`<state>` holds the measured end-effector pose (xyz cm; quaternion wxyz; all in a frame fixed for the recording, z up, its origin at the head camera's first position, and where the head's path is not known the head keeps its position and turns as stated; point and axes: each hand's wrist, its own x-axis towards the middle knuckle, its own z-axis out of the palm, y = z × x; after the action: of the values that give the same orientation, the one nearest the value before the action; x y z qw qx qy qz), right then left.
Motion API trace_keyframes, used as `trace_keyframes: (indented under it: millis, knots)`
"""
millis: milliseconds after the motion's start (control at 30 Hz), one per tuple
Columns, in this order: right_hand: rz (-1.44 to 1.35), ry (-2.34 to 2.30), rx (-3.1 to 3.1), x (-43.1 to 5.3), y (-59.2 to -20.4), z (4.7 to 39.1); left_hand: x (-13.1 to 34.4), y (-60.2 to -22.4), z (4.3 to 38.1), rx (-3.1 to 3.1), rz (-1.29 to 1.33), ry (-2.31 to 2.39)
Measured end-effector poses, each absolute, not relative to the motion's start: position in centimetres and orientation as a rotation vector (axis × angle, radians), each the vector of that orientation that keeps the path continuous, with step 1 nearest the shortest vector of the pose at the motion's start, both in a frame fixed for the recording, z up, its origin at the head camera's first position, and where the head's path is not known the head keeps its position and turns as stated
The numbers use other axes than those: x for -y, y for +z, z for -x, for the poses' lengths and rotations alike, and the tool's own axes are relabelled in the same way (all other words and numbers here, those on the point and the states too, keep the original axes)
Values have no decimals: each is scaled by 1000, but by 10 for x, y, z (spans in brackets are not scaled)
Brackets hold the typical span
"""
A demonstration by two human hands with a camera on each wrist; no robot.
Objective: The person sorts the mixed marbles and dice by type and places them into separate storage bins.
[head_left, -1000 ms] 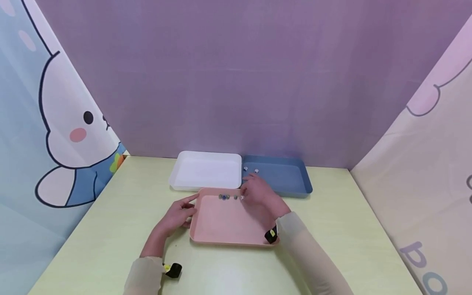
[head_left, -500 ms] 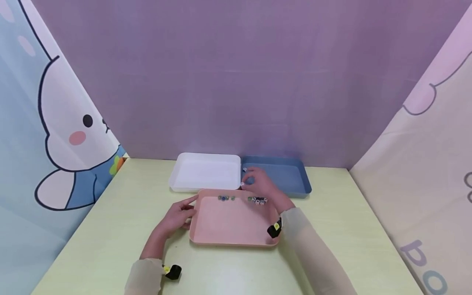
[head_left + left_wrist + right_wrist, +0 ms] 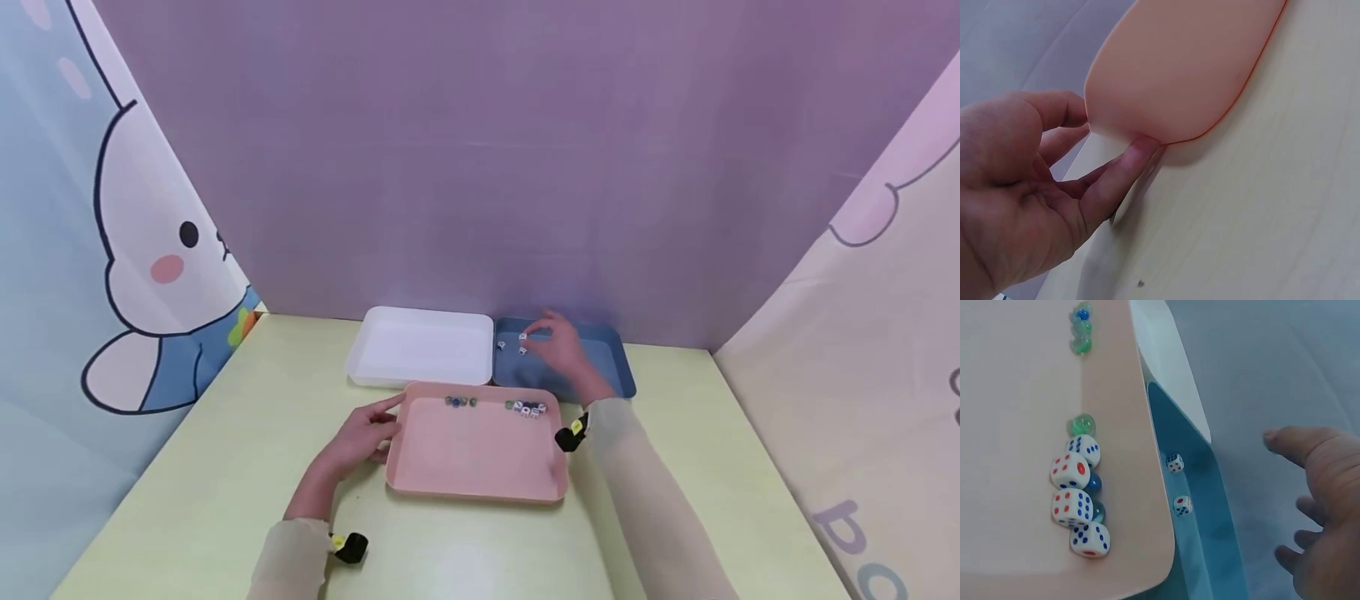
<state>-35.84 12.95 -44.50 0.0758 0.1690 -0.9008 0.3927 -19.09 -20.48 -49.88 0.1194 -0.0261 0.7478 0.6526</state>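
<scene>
Lower ctr, head view: pink tray (image 3: 476,454); above, white tray (image 3: 420,346), blue tray (image 3: 517,372). Grips pink tray's upper-L corner w/ L hand (image 3: 366,435); w/ R hand (image 3: 558,346), pinches die (image 3: 522,337) over blue. In blue: 2 more dice (image 3: 1182,506); in pink: 4 dice (image 3: 1072,507), marbles (image 3: 1082,425).

Pink tray (image 3: 472,454) w/ wht dice (image 3: 1072,507) & marbles (image 3: 1082,424), blue tray (image 3: 606,350) w/ dice.

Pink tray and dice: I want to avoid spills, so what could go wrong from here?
The left hand at the corner of the pink tray might jog it, setting the round marbles along the far side rolling. The die at the fingertips of the right hand could knock the two dice in the blue tray. Marbles crowd the pink-tray dice, so picking one might scatter them.
</scene>
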Motion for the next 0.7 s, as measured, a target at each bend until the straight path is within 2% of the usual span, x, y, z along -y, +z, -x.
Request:
trace_keyframes:
  millis: [333, 700]
  knots:
    - [-199, 1522, 2523, -141, -451, 374, 206, -507, 193, -2234, 100, 1883]
    - [12, 1585, 2520, -148, -466, 391, 207, -509, 195, -2214, 77, 1918]
